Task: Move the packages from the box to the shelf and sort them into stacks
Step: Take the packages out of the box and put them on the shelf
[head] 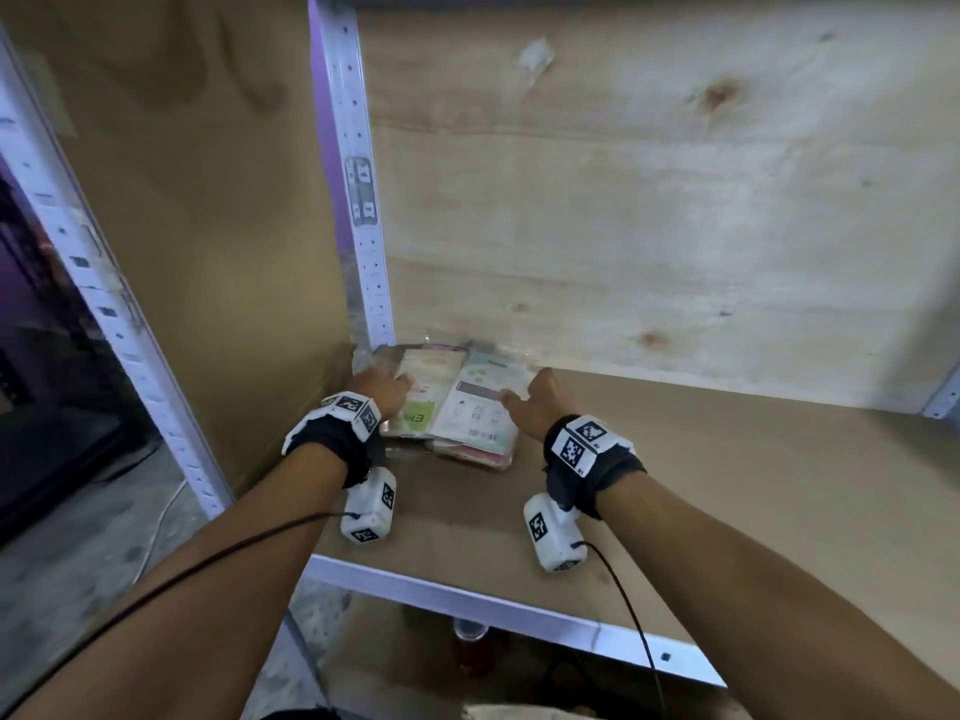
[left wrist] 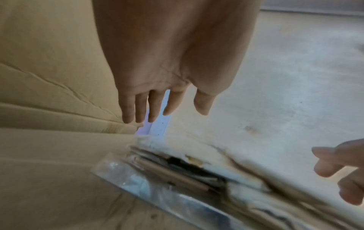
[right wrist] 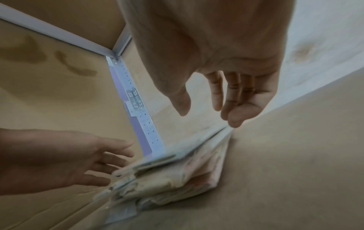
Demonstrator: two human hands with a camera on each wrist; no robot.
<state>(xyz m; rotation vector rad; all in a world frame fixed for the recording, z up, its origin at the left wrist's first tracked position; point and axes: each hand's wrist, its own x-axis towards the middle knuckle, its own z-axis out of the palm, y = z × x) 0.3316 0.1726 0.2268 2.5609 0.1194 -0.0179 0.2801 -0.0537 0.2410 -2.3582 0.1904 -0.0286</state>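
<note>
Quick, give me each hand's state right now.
Left hand: open, fingers straight, holding nothing, at the left side of the packages.
Right hand: open, fingers extended, holding nothing, at their right side.

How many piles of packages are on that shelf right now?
2, side by side in the shelf's back left corner: the left pile by the left hand, the right pile by the right hand. How many packages each holds is hidden.

Two hands (head: 382, 389), two side-by-side package stacks (head: 452, 402)
</note>
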